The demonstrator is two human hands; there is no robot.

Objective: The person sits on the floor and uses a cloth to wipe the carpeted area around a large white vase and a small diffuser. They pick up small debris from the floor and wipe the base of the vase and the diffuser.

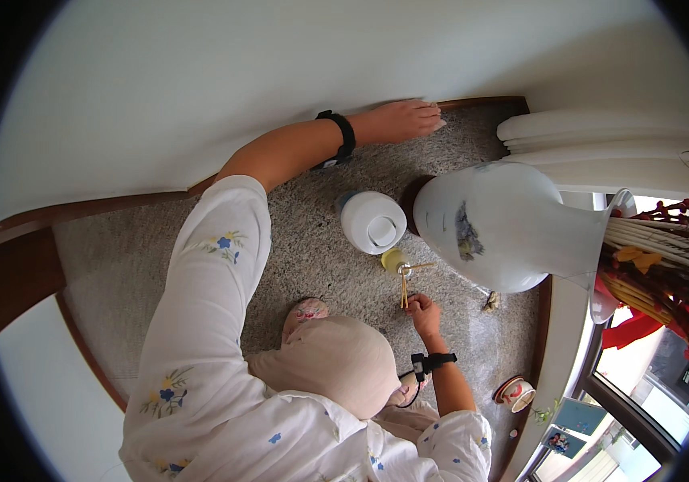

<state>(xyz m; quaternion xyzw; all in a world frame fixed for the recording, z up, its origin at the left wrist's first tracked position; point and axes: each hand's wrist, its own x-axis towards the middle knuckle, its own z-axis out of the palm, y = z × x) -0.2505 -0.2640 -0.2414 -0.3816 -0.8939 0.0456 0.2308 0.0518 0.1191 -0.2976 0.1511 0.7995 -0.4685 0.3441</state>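
Note:
My left hand (401,122) reaches out along the foot of the wall, by the dark wooden baseboard (480,102). Its fingers lie close together. A small pale bit shows at the fingertips, and what is under the palm is hidden. My right hand (425,316) is low over the speckled carpet (314,241), its curled fingertips at the ends of thin reed sticks (404,292). These sticks lean out of a small glass diffuser bottle (394,262) with yellow liquid. Beside the bottle stands a rounded white plastic appliance (373,223) with a bluish part behind it.
A large white porcelain vase (489,226) with a painted motif holds dried stems and red berries (663,265). White curtains (561,141) hang behind it. A small painted pot (514,394) is near the window-side edge, and a small brownish object (491,301) lies by the vase.

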